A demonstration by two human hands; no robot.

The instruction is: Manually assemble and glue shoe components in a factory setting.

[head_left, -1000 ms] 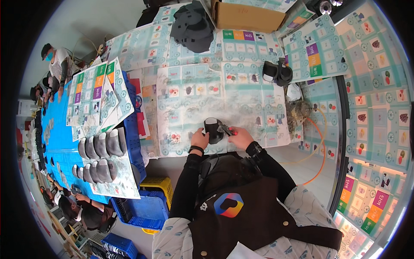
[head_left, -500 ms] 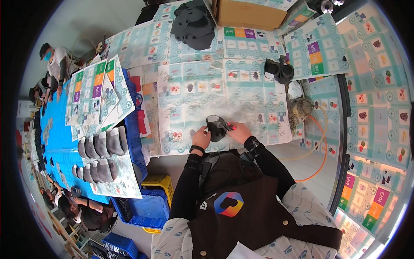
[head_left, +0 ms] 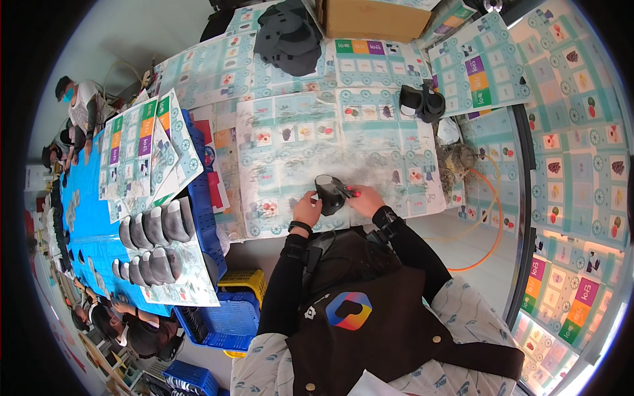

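A dark curved shoe part (head_left: 328, 194) is held by the left hand (head_left: 308, 210) above the bench (head_left: 277, 171), which is covered with printed sheets. A small red-tipped tool (head_left: 349, 193) is gripped in the right hand (head_left: 364, 200) and pressed against the part. Grey moulded pieces (head_left: 155, 228) are stacked at left beside a blue crate (head_left: 221, 320).

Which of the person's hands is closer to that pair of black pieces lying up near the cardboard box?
Right. The right hand lies below and slightly left of the pair of black pieces; the left hand is farther left, gripping the dark cup-shaped part.
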